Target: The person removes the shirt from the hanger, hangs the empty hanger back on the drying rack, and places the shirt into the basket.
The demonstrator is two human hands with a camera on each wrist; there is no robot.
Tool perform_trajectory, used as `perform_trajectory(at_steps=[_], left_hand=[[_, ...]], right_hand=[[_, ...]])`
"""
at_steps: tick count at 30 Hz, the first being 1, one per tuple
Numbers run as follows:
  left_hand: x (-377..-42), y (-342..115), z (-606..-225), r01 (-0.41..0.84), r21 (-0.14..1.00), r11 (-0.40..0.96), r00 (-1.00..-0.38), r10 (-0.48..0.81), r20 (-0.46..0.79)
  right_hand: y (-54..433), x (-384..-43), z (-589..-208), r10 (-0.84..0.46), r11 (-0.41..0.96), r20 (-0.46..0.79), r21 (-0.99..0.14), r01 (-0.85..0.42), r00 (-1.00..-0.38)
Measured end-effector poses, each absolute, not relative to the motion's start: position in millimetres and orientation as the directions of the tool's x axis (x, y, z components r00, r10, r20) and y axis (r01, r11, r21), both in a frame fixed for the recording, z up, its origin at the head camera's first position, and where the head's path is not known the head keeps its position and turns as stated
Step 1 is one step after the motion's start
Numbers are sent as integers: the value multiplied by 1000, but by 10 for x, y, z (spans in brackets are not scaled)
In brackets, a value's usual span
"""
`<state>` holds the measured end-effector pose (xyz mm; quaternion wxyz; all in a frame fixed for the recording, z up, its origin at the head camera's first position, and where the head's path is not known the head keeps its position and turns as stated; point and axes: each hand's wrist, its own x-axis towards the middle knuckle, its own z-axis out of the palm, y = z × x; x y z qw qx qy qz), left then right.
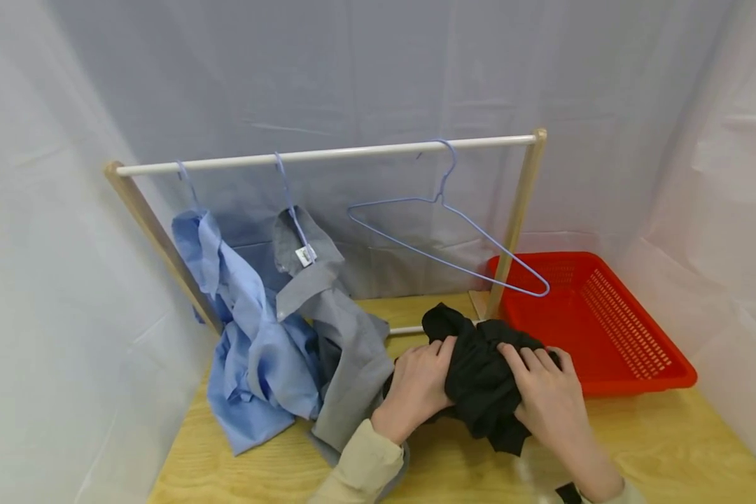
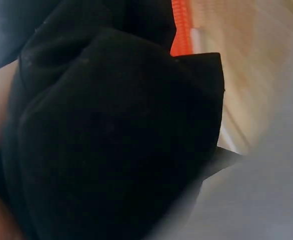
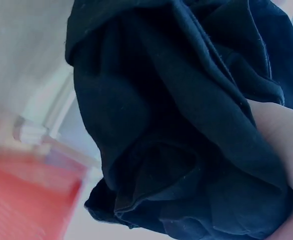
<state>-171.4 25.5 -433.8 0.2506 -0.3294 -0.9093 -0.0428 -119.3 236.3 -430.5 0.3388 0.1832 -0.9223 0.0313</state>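
A bunched black shirt is held up between both hands, over the wooden table and in front of the rack. My left hand grips its left side, fingers bent over the cloth. On the other side my right hand grips it with curled fingers. Dark folds of the shirt fill most of the left wrist view; seams and loose edges of the shirt show in the right wrist view. Behind and above it, a bare blue hanger hangs from the rack's white rail.
A light blue shirt and a grey shirt hang on hangers at the left, their lower parts on the table. A red plastic basket stands at the right, behind the rack's right wooden post.
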Motion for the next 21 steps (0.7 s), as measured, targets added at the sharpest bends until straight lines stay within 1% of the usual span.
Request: perform_trajectory(at_steps=[5,13,17,21], left_hand=[[-1722,451,-4158,651,-90,754,-623,598,505],[-1803,913,-3951,737,-86,670,-570,685,455],[-1888,1207,-3940,748,-68,660,-569,690,447],[-1965,1511,-4046,744,-11,669,-587,661,467]], right_hand=[[2546,-1111,-4124,-280,944,652,53,-325,-705],[2962,-1004,-3887,-200,971,593,13,-239,-780],[3210,-1044,-3846,-133,982,586,-30,-185,-799],[3449,-1141,-3861,-85,988,616,-49,-146,-783]])
